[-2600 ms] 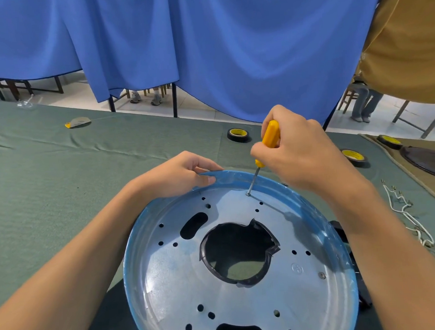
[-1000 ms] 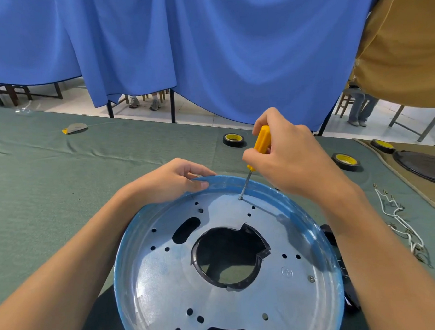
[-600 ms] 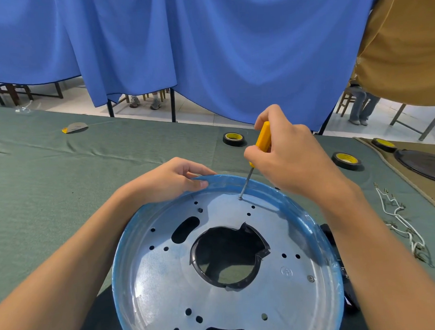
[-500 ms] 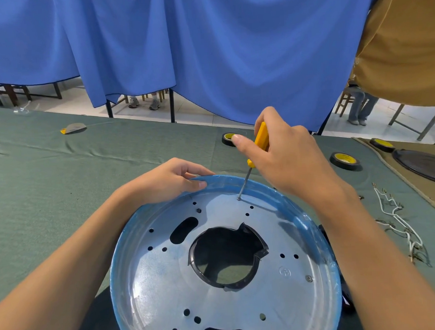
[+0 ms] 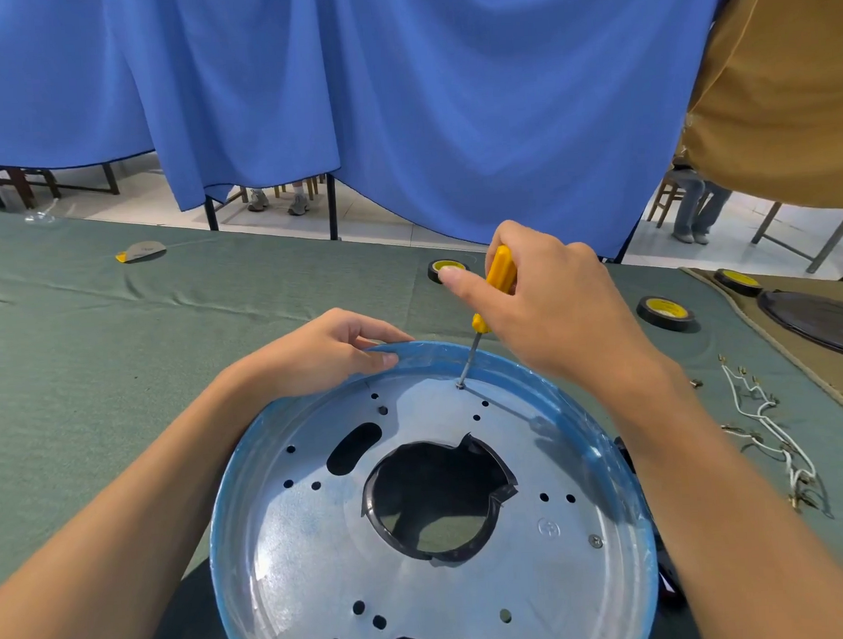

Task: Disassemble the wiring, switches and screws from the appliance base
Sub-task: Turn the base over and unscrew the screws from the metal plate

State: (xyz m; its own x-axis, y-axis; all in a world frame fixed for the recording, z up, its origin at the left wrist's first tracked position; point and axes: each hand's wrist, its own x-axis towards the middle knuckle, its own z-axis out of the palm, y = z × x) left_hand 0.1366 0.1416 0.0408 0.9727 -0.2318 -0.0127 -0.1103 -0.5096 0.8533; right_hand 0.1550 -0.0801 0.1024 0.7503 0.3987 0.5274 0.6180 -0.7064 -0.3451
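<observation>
Galvanised sheet metal with a blue-tinted rim: the appliance base (image 5: 294,556) is seen inner face up on the green tablecloth (image 5: 97,357), with something dark under its near edge.

- The left hand (image 5: 324,352) is closed over the far rim, thumb laid inside the lip, fingers wrapped outside.
- The right hand (image 5: 554,308) is wrapped round the yellow-handled screwdriver (image 5: 500,270), with the thumb stretched out past the handle. The shaft is slanted down and the tip is set in a screw (image 5: 460,385) just inside the far rim.
- 1 further screw (image 5: 595,541) is noted near the right rim, not yet touched.
- White wires (image 5: 762,420) with metal terminals are lying on the cloth to the right, well apart from the base. The wiring is judged to be already out, with screw removal the step in hand.
- 3 rolls of black tape are counted beyond the base, the nearest (image 5: 664,311) being to the right.

Risks, as judged:
- The shaft is held at a slant, not square to the screw. The tip could be forced out of the head and the head chewed.
- A slipped tip would be sent across the plate toward the left thumb, which is close by.
- The base is steadied at 1 point only, so rocking under pressure is possible.
- A freed screw could be lost through the central opening or the plate holes.
</observation>
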